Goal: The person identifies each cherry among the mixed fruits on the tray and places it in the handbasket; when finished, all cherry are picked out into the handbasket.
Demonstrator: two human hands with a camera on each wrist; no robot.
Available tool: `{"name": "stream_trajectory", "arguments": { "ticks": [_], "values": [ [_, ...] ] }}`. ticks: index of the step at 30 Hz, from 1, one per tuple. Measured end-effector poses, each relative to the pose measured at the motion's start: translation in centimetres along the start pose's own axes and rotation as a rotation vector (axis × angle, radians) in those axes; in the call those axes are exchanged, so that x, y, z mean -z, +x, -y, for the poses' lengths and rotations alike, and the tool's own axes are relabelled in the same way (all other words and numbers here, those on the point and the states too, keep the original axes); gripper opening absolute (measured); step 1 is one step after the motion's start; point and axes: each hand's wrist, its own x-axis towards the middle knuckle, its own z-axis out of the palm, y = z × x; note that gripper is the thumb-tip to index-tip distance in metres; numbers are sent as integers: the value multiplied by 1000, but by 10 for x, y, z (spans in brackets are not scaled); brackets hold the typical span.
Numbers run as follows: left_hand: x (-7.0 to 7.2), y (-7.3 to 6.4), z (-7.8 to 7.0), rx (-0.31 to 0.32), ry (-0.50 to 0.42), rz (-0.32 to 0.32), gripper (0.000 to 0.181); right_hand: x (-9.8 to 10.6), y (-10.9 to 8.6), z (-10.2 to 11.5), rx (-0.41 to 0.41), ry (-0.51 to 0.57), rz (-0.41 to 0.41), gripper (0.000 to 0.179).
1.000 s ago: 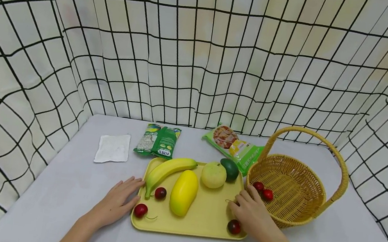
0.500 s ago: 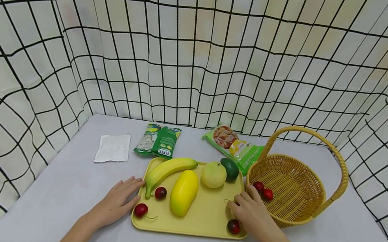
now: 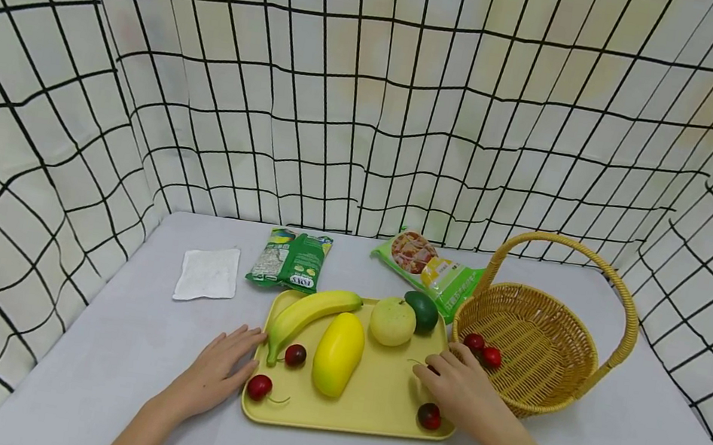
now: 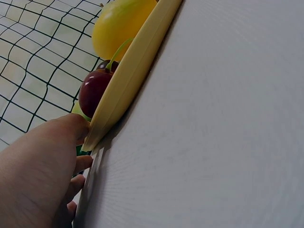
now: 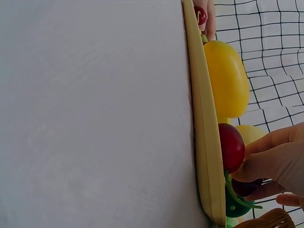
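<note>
My left hand (image 3: 215,370) lies at the left rim of a yellow tray (image 3: 370,414), its fingers extended and touching the edge. At the tray's right side my right hand (image 3: 460,385) pinches a dark cherry (image 5: 246,188), mostly hidden behind the fingers in the head view. Just in front of that hand is another dark red cherry (image 3: 429,416). Two more cherries lie to the left, one near the banana (image 3: 309,318) and a red cherry (image 3: 259,387) by my left thumb. A yellow mango (image 3: 339,355), a pale green round fruit (image 3: 393,321) and a dark green avocado-like fruit (image 3: 421,312) share the tray.
A wicker basket (image 3: 551,349) with a tall handle stands right of the tray, with two red cherries (image 3: 482,350) inside. Behind the tray lie a green snack packet (image 3: 291,259) and another green packet (image 3: 435,271). A white square cloth (image 3: 208,274) lies back left. Black-lined white walls enclose the table.
My right hand has shifted very slightly left with the cherry between its fingers. The left hand has stayed at the tray's edge.
</note>
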Motion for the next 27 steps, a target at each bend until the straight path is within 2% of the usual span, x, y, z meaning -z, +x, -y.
{"name": "stream_trajectory", "arguments": {
  "ticks": [5,15,27],
  "values": [
    [0,0,0,4,-1,1,43,3,2,-1,1,24,-32,22],
    [0,1,-1,9,2,5,43,12,2,-3,-32,41,-29,40],
    [0,0,0,5,4,6,43,17,1,-11,-35,76,-159,45]
  ]
}}
